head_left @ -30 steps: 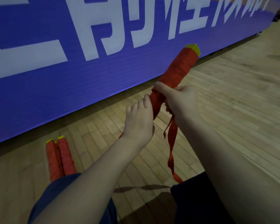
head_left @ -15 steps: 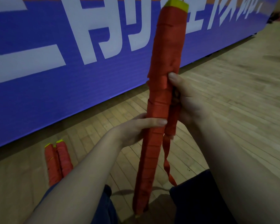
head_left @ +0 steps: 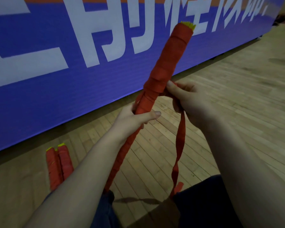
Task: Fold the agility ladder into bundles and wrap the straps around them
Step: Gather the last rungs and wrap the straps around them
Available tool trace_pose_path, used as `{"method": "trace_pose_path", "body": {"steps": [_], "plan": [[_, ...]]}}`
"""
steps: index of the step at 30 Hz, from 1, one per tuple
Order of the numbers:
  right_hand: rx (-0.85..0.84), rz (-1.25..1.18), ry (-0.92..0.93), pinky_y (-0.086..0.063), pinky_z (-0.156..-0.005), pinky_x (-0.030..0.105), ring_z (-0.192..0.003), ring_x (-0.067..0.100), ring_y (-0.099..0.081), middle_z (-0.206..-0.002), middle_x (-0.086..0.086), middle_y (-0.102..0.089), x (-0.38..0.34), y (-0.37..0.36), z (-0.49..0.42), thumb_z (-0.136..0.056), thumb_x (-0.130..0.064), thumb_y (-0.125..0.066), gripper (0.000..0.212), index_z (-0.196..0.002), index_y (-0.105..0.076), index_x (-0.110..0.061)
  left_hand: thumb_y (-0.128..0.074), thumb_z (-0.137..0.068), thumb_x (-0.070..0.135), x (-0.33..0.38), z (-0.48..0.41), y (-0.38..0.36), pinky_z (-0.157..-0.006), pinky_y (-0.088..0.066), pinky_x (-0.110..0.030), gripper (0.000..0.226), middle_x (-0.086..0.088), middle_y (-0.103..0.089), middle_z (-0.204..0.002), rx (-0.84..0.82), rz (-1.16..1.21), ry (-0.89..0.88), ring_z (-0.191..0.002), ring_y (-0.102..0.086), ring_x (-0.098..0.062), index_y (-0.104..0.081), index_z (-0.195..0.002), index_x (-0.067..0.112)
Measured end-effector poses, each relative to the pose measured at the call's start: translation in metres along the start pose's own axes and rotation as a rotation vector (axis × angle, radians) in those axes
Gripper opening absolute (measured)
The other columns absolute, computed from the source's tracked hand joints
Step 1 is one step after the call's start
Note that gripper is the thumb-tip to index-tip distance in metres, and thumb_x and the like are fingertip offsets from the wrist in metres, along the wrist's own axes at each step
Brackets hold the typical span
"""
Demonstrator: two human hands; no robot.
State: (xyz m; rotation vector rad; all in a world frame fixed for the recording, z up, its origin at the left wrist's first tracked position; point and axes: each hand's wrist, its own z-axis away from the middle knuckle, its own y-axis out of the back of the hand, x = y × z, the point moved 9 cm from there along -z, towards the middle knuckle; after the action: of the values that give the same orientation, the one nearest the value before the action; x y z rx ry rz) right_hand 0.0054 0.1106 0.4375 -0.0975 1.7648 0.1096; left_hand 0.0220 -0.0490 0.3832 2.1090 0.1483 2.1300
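Note:
A long ladder bundle (head_left: 169,61), wrapped in red strap with yellow rung ends at its top, stands tilted up and to the right in front of me. My left hand (head_left: 135,116) grips it around the middle from the left. My right hand (head_left: 192,101) pinches the loose red strap (head_left: 179,145) right beside the bundle, thumb against the wrapping. The strap's free end hangs twisted down to my right knee. The bundle's lower end is hidden behind my left forearm and leg.
Two finished red bundles (head_left: 58,165) with yellow tips lie side by side on the wooden floor (head_left: 229,89) at the lower left. A blue banner (head_left: 56,71) with large white characters runs along the back. My dark-trousered knees fill the bottom edge.
The bundle swung from leaning right to nearly upright, then tilted back to the right. My left hand slid around its middle. My right hand pulled the strap out to the right side.

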Motion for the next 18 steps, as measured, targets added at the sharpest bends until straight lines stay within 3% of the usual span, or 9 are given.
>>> {"method": "trace_pose_path", "body": {"steps": [4, 8, 12, 15, 18], "plan": [[0.131, 0.064, -0.034, -0.031, -0.038, 0.024, -0.034, 0.012, -0.047, -0.053, 0.001, -0.060, 0.008, -0.013, 0.002, -0.101, -0.025, -0.051, 0.036, -0.084, -0.065, 0.002, -0.085, -0.057, 0.050, -0.009, -0.005, 0.005, -0.057, -0.039, -0.026, 0.041, 0.017, -0.054, -0.052, 0.145, -0.070, 0.006, -0.051, -0.050, -0.006, -0.068, -0.083, 0.023], [0.177, 0.001, 0.012, -0.030, -0.038, 0.026, -0.037, 0.015, -0.050, -0.061, 0.010, -0.053, 0.003, -0.016, 0.006, -0.097, -0.025, -0.058, 0.038, -0.077, -0.063, 0.007, -0.081, -0.055, 0.054, -0.011, -0.002, -0.001, -0.054, -0.035, -0.030, 0.057, 0.008, -0.049, -0.055, 0.147, -0.003, 0.019, -0.049, -0.044, -0.011, -0.071, -0.091, 0.012], [0.150, 0.104, 0.095, -0.033, -0.038, 0.023, -0.037, 0.017, -0.050, -0.059, 0.019, -0.051, -0.005, -0.018, 0.010, -0.092, -0.016, -0.062, 0.037, -0.077, -0.057, 0.018, -0.081, -0.061, 0.047, -0.017, -0.003, -0.003, -0.056, -0.039, -0.030, 0.039, -0.002, -0.050, -0.064, 0.127, 0.128, 0.105, -0.054, -0.047, -0.015, -0.060, -0.077, 0.018], [0.146, 0.244, 0.149, -0.033, -0.041, 0.026, -0.039, 0.017, -0.045, -0.053, 0.016, -0.046, -0.012, -0.021, 0.014, -0.089, -0.019, -0.064, 0.041, -0.070, -0.053, 0.016, -0.076, -0.071, 0.058, -0.020, -0.004, 0.000, -0.059, -0.041, -0.026, 0.043, 0.001, -0.058, -0.073, 0.194, -0.132, 0.107, -0.061, -0.055, -0.016, -0.063, -0.092, 0.023], [0.137, 0.322, 0.163, -0.031, -0.046, 0.034, -0.045, 0.016, -0.039, -0.050, 0.010, -0.044, -0.013, -0.026, 0.017, -0.085, -0.036, -0.070, 0.055, -0.064, -0.052, 0.011, -0.067, -0.079, 0.063, -0.013, 0.004, 0.004, -0.047, -0.031, -0.020, 0.054, 0.007, -0.055, -0.074, 0.298, -0.483, 0.071, -0.059, -0.051, -0.006, -0.051, -0.106, 0.019]]}}
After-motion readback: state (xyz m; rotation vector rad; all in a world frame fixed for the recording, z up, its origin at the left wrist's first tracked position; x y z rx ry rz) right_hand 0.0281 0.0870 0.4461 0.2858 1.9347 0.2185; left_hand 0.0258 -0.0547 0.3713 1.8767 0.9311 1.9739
